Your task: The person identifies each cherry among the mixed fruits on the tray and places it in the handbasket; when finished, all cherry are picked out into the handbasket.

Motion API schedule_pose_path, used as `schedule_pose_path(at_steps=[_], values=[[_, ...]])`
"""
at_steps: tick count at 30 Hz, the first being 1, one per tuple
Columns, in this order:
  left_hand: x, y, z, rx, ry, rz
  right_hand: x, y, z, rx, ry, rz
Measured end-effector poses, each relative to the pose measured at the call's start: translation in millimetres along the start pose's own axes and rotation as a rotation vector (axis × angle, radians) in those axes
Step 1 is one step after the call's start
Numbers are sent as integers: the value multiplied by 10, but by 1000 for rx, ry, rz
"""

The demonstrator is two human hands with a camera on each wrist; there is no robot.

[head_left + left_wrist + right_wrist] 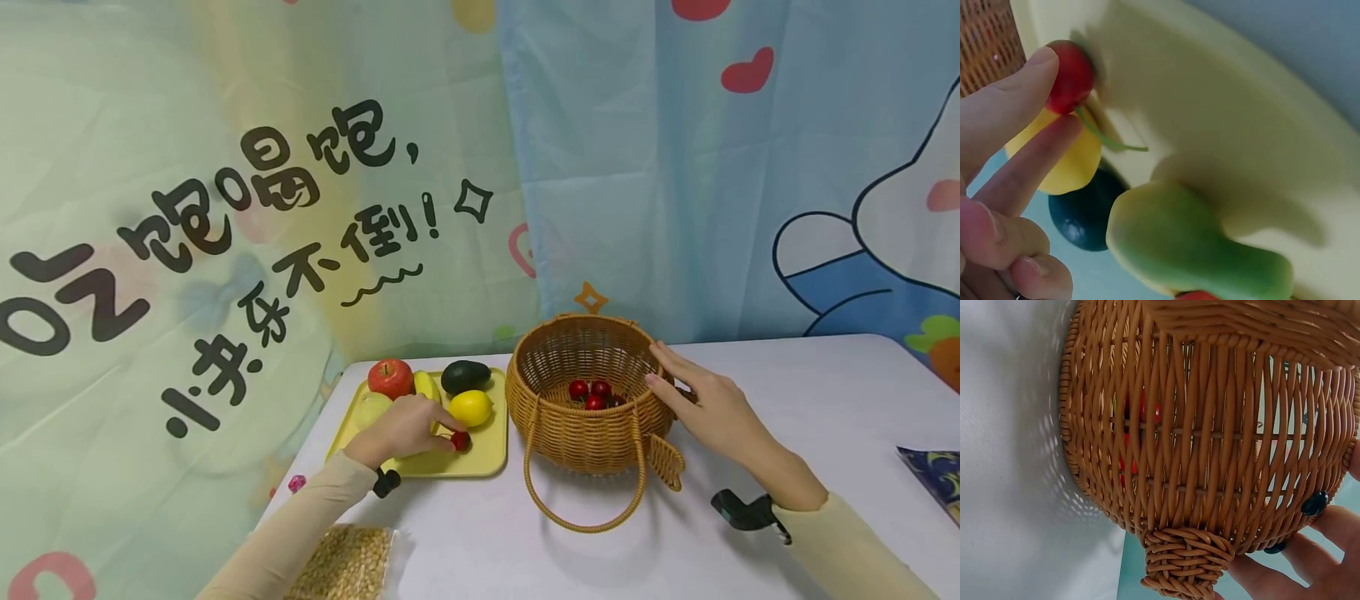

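My left hand [408, 429] pinches a red cherry [460, 441] with thumb and index finger over the front of a yellow tray [491, 458]. In the left wrist view, the cherry [1072, 78] has a green stem trailing from it. My right hand [712, 412] rests its extended fingers on the right side of a wicker basket [585, 437]. Several red cherries [595, 402] lie inside the basket. In the right wrist view, right fingers [1310, 556] touch the woven wall, and red shows through its gaps.
The tray also bears an apple [391, 379], a banana [427, 386], an avocado [465, 377], a lemon [471, 408] and a pale green, pear-shaped fruit [372, 408]. The basket's handle [588, 528] hangs forward. A bag of yellowish kernels [345, 562] lies in front.
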State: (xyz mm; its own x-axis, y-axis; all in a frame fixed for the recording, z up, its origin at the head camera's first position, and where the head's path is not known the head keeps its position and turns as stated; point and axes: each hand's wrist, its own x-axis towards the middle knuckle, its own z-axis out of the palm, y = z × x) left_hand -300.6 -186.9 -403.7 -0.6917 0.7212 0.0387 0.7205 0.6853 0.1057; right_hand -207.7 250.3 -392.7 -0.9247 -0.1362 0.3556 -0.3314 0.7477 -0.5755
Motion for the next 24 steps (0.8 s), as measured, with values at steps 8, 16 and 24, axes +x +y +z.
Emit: schedule_pose_path(at_steps=[8,16,24], values=[[11,52,27,-27,-12,18,13,4,-2,4,4,3],[17,64,45,-24,-21,-4,12,6,-6,11,3,7],[14,52,70,-37,-15,4,6,18,12,11,0,9]])
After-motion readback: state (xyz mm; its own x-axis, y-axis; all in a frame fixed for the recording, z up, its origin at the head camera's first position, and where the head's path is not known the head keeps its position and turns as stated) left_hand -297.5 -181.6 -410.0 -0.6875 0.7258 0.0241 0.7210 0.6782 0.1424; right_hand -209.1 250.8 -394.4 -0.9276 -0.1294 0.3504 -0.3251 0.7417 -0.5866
